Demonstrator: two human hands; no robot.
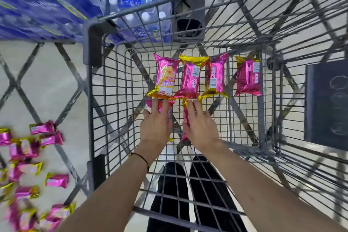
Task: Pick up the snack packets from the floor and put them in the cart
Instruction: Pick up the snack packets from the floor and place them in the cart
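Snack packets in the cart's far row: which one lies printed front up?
The leftmost packet of the four, just past the left hand. It shows a yellow front; the other three show pink backs with white labels.

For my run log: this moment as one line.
step: placing | left hand: on a packet | right hand: on another packet | cart: four more packets in a row | floor: many packets lying

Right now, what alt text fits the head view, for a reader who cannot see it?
The left hand rests on one pink packet, the right hand on another packet, inside a wire cart, below a row of four packets. More packets lie on the floor at left.
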